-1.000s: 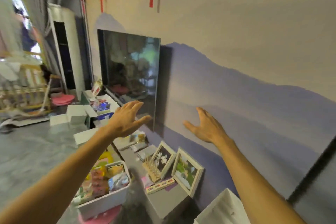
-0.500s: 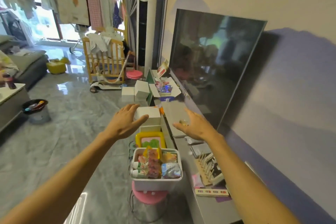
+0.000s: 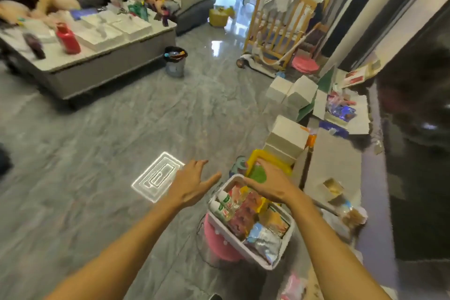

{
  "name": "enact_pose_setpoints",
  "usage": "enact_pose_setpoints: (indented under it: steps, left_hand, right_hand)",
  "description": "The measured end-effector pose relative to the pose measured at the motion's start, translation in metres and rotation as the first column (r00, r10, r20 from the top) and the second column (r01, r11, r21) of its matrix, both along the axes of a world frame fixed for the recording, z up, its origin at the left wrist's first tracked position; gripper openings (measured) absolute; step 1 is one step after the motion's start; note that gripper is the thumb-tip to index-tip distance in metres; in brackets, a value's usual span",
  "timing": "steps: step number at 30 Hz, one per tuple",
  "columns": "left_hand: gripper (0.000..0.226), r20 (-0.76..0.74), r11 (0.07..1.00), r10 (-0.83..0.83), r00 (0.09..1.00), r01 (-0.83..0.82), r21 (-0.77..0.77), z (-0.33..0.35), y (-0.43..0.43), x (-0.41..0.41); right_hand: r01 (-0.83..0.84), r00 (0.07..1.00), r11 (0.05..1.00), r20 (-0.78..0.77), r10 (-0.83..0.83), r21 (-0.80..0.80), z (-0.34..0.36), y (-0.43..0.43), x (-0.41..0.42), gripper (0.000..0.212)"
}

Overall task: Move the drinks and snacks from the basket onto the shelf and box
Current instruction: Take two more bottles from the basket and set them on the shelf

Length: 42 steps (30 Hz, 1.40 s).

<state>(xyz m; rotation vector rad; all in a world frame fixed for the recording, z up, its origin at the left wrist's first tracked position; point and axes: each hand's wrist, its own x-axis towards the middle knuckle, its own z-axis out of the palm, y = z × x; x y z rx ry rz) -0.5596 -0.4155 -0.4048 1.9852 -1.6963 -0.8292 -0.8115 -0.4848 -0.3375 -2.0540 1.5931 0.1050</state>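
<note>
A white basket (image 3: 253, 254) sits on a pink stool (image 3: 219, 242) at lower centre. It holds drink bottles (image 3: 222, 203), a dark red snack pack (image 3: 244, 214), an orange pack (image 3: 275, 220) and a silver-blue bag (image 3: 264, 238). My left hand (image 3: 190, 184) hovers open just left of the basket's far end. My right hand (image 3: 272, 181) is spread open, palm down, above the basket's far end, holding nothing. The grey low shelf (image 3: 333, 161) runs along the right. An open white box (image 3: 341, 111) with packets lies farther along it.
White boxes (image 3: 287, 139) and a yellow-framed toy (image 3: 267, 161) stand beyond the basket. A small bin (image 3: 175, 61), a coffee table (image 3: 92, 48) with people behind it, a wooden crib (image 3: 280, 22) and the dark TV (image 3: 418, 129) surround the grey floor.
The view has swung left and down, from the wall and TV to the room floor. Both hands have dropped toward the basket, the right one now above its far end.
</note>
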Motion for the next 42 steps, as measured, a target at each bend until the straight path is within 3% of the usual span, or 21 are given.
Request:
enact_pose_setpoints:
  steps: [5,9,13,17,21,24,26,29,32,38,42]
  left_hand:
    - [0.109,-0.092,0.947,0.228,0.969,-0.199,0.253,-0.123,0.022,-0.036]
    - [0.098,-0.109,0.893,0.337,0.935,-0.280,0.353,-0.225,0.013,-0.062]
    - [0.096,-0.164,0.867,0.408,0.898,-0.325,0.377,-0.319,-0.004,-0.081]
    - [0.096,-0.266,0.840,0.507,0.820,-0.401,0.365,-0.376,-0.021,-0.094]
    - [0.081,-0.305,0.811,0.580,0.755,-0.503,0.298,-0.397,-0.031,-0.102]
    - [0.097,-0.312,0.810,0.586,0.748,-0.532,0.246,-0.399,-0.030,-0.102]
    - [0.091,-0.319,0.823,0.568,0.759,-0.533,0.197,-0.395,-0.030,-0.102]
    - [0.073,-0.336,0.869,0.488,0.806,-0.485,0.098,-0.380,-0.033,-0.102]
    - [0.061,-0.404,0.879,0.459,0.791,-0.471,0.074,-0.350,-0.042,-0.097]
    - [0.057,-0.455,0.913,0.329,0.827,-0.403,-0.071,-0.238,-0.084,-0.068]
    - [0.058,-0.413,0.931,0.168,0.895,-0.281,-0.232,-0.127,-0.126,-0.055]
  right_hand:
    - [-0.199,0.980,0.963,0.018,0.200,0.182,-0.126,-0.049,0.011,0.063]
    - [-0.276,0.958,0.932,-0.011,0.286,0.237,-0.257,-0.082,0.015,0.084]
    - [-0.311,0.943,0.925,-0.048,0.328,0.219,-0.347,-0.099,0.012,0.089]
    - [-0.341,0.930,0.929,-0.089,0.356,0.142,-0.408,-0.107,0.004,0.061]
    - [-0.389,0.908,0.920,-0.147,0.392,0.054,-0.437,-0.107,0.010,0.063]
    - [-0.409,0.891,0.910,-0.188,0.414,0.063,-0.440,-0.110,0.015,0.058]
    - [-0.417,0.894,0.908,-0.163,0.417,0.039,-0.437,-0.110,0.017,0.052]
    - [-0.339,0.941,0.941,0.020,0.338,0.015,-0.429,-0.102,0.011,0.041]
    - [-0.157,0.953,0.988,0.262,0.150,0.006,-0.406,-0.096,0.006,0.038]
    - [0.147,0.886,0.984,0.456,-0.087,-0.098,-0.294,-0.099,-0.005,0.050]
    - [0.302,0.837,0.924,0.529,-0.139,-0.235,-0.182,-0.106,-0.019,0.047]
